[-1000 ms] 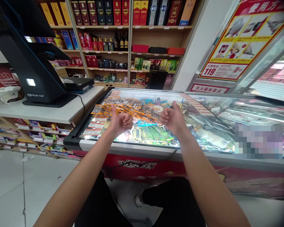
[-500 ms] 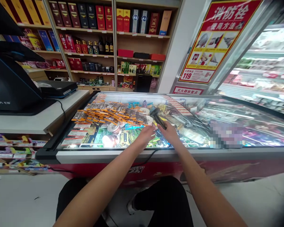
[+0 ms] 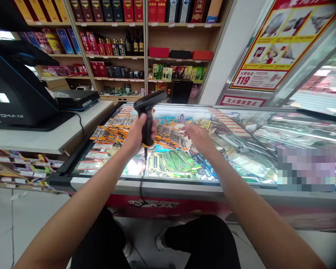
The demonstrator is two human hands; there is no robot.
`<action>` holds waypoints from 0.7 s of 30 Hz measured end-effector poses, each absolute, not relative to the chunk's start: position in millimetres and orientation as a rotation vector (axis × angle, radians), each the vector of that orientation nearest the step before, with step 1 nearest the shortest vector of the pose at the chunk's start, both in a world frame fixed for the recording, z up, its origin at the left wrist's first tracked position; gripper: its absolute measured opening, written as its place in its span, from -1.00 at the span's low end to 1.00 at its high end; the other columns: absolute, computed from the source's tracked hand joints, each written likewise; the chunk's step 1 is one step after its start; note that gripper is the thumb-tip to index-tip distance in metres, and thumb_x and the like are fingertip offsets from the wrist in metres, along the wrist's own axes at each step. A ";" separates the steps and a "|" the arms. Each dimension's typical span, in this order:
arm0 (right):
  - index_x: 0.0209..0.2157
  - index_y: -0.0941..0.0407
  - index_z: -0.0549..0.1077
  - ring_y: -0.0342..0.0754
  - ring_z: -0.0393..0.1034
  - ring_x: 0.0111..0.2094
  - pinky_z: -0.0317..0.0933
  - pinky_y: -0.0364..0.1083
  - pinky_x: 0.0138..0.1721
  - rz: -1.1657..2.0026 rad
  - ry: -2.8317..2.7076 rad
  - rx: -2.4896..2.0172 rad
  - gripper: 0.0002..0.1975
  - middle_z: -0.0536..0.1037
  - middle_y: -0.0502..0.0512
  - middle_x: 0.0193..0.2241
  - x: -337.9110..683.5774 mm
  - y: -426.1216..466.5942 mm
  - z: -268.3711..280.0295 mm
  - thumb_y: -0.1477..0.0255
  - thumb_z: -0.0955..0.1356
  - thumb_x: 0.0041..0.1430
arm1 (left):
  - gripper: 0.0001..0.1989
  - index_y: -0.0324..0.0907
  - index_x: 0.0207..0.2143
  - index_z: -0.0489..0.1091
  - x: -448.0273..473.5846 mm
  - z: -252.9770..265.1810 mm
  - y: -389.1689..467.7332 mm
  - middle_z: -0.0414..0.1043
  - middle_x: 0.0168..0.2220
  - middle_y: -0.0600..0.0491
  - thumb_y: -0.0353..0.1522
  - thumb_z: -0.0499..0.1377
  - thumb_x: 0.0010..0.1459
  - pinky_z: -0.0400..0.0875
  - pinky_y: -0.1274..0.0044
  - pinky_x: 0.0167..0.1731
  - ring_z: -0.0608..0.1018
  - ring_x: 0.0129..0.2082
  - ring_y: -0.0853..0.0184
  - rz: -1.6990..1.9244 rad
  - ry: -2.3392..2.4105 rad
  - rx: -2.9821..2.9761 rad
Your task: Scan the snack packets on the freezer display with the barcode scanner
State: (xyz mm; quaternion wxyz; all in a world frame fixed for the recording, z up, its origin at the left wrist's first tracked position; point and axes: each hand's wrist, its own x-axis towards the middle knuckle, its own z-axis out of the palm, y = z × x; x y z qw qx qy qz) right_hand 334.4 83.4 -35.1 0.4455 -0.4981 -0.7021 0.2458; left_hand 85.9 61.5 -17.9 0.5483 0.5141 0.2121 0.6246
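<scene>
My left hand (image 3: 137,134) is wrapped round the grip of a black barcode scanner (image 3: 147,127), raised above the freezer's glass top. A cable hangs down from its handle. My right hand (image 3: 198,137) reaches over the right end of the spread of small snack packets (image 3: 168,135) with orange edges; its fingers are loosely bent and apart, and I see nothing held in them. Whether the fingertips touch a packet I cannot tell. The packets lie in overlapping rows on the glass. Beneath it show green ice-cream wrappers (image 3: 176,160) and a round white tub lid (image 3: 179,127).
The chest freezer (image 3: 196,182) stretches across in front of me. A counter (image 3: 44,140) with a black register (image 3: 30,97) and a flat black device (image 3: 78,99) stands on the left. Shelves of boxes and bottles (image 3: 114,48) rise behind. A fire-hydrant poster (image 3: 282,45) hangs at right.
The scanner has passed from my right hand to my left, which has lifted it up and to the left. My right hand has moved to the packets' right end. The view has shifted slightly.
</scene>
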 end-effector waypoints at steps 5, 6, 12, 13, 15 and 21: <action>-0.55 0.07 0.41 -0.02 0.29 -0.55 0.07 -0.02 -0.43 0.602 -1.913 -1.509 -0.33 0.48 0.11 -0.57 281.4 135.1 -25.2 -0.18 0.27 0.40 | -0.35 -0.13 -0.18 0.44 39.1 -14.5 87.3 0.23 -0.59 0.17 0.25 -0.01 0.36 0.25 0.55 -0.65 0.32 -0.69 0.43 1.557 0.553 1.187; -0.60 0.06 0.36 -0.02 0.27 -0.58 0.06 -0.01 -0.43 0.581 -1.943 -1.559 -0.30 0.46 0.12 -0.60 272.0 141.7 -23.5 -0.21 0.27 0.38 | -0.36 -0.12 -0.18 0.43 34.7 -19.6 90.6 0.22 -0.60 0.18 0.25 0.00 0.34 0.24 0.55 -0.65 0.31 -0.70 0.44 1.579 0.545 1.172; -0.58 0.09 0.47 -0.04 0.31 -0.58 0.11 0.00 -0.42 0.630 -2.037 -1.674 -0.40 0.51 0.15 -0.58 246.2 162.1 -10.9 -0.08 0.42 0.33 | -0.38 -0.12 -0.13 0.42 33.7 -42.4 85.0 0.25 -0.58 0.20 0.25 0.17 0.22 0.22 0.56 -0.63 0.32 -0.68 0.44 1.583 0.464 1.181; -0.57 0.11 0.49 -0.07 0.29 -0.58 0.11 -0.01 -0.42 0.657 -2.038 -1.688 -0.44 0.51 0.14 -0.58 245.9 162.9 -8.1 -0.03 0.45 0.33 | -0.37 -0.13 -0.13 0.42 36.3 -43.1 82.6 0.25 -0.59 0.20 0.25 0.19 0.20 0.21 0.56 -0.63 0.31 -0.68 0.44 1.572 0.461 1.190; -0.53 0.13 0.52 -0.11 0.27 -0.58 0.10 -0.03 -0.42 0.707 -2.033 -1.703 -0.50 0.50 0.10 -0.57 246.4 163.1 -2.9 0.05 0.48 0.33 | -0.36 -0.14 -0.15 0.42 42.0 -44.0 79.2 0.27 -0.60 0.20 0.25 0.24 0.16 0.19 0.57 -0.64 0.30 -0.68 0.44 1.538 0.464 1.213; -0.48 0.14 0.56 -0.12 0.26 -0.55 0.11 -0.06 -0.42 0.774 -1.971 -1.685 -0.65 0.53 0.09 -0.52 246.5 161.9 0.9 0.23 0.50 0.32 | -0.37 -0.16 -0.13 0.40 55.7 -55.0 78.2 0.30 -0.58 0.20 0.22 0.28 0.16 0.20 0.58 -0.63 0.33 -0.67 0.45 1.452 0.503 1.289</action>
